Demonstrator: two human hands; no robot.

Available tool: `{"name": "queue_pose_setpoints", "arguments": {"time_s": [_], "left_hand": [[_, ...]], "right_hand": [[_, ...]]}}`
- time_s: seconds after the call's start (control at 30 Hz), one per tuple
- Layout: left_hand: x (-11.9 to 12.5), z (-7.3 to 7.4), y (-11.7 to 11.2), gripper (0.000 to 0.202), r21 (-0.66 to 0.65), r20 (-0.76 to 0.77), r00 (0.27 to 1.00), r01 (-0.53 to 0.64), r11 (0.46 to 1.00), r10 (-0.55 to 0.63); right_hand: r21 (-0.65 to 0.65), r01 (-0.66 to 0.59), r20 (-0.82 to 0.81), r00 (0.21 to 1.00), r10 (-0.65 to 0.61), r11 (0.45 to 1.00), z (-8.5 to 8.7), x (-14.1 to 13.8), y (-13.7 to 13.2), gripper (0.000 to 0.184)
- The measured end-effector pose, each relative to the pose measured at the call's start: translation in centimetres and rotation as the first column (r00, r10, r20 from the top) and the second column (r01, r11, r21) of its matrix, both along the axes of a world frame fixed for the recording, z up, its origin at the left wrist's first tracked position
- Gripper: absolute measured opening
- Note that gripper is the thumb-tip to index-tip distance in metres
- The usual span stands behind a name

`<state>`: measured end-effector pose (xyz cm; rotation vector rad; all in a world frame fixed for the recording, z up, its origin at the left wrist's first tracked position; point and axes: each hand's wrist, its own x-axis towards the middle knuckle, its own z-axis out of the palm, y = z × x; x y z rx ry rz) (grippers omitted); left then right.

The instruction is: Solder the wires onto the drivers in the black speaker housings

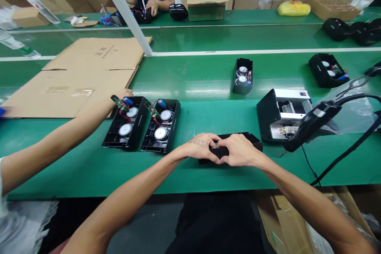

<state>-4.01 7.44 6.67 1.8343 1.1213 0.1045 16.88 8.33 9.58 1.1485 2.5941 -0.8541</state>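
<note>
A black speaker housing (251,139) lies at the table's front edge, partly covered by both hands. My left hand (204,147) curls its fingers over the housing's left part, thumb at the near wall. From the right, my right hand (240,151) grips the same housing, its thumb tip close to the left one. What the fingertips touch inside is hidden. To the left stand two open speaker housings, one nearer (160,127) and one farther left (125,123), each with two round drivers, red wires and a green circuit board.
A co-worker's hand (123,94) reaches to the leftmost housing. At right are a screw feeder (285,115) and a hanging black electric screwdriver (315,123). Other open housings (243,76) sit on the green belt. Flat cardboard (71,83) lies left; a person works opposite.
</note>
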Motion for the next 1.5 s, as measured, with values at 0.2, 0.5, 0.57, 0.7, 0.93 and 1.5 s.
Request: {"name": "queue_pose_setpoints", "arguments": {"time_s": [0.2, 0.5, 0.57, 0.7, 0.93, 1.5], "left_hand": [[-0.2, -0.2, 0.2, 0.032, 0.047, 0.041, 0.999, 0.027, 0.999, -0.029], [0.5, -2.7, -5.9, 0.023, 0.534, -0.113, 0.988, 0.146, 0.833, -0.101], [0.8, -3.8, -8.0, 0.024, 0.639, -0.162, 0.982, 0.179, 0.748, -0.096], [1.2, -5.7, -10.3, 0.028, 0.762, -0.212, 0.977, 0.184, 0.621, -0.029], [1.1, -5.9, -9.5, 0.033, 0.811, -0.150, 0.989, 0.135, 0.569, -0.021], [2.6, -6.9, -7.7, 0.033, 0.842, -0.041, 0.999, 0.023, 0.539, 0.023]], "right_hand": [[0.059, -0.022, -0.024, 0.999, 0.023, 0.998, -1.0, 0.0, -0.2, 0.031], [0.306, 0.349, -0.596, 0.796, -0.107, 0.886, -0.2, 6.7, -5.0, 0.030], [0.251, 0.754, -0.795, 0.519, -0.315, 0.607, -0.8, 9.9, -5.4, 0.030], [0.142, 0.984, -0.893, 0.174, -0.415, 0.107, -3.5, 15.3, -3.7, 0.056], [-0.160, 0.961, -0.804, 0.006, -0.595, 0.225, -6.5, 17.0, -1.1, 0.050], [-0.217, 0.897, -0.959, -0.122, -0.256, 0.385, 0.4, 15.5, 3.2, 0.043]]}}
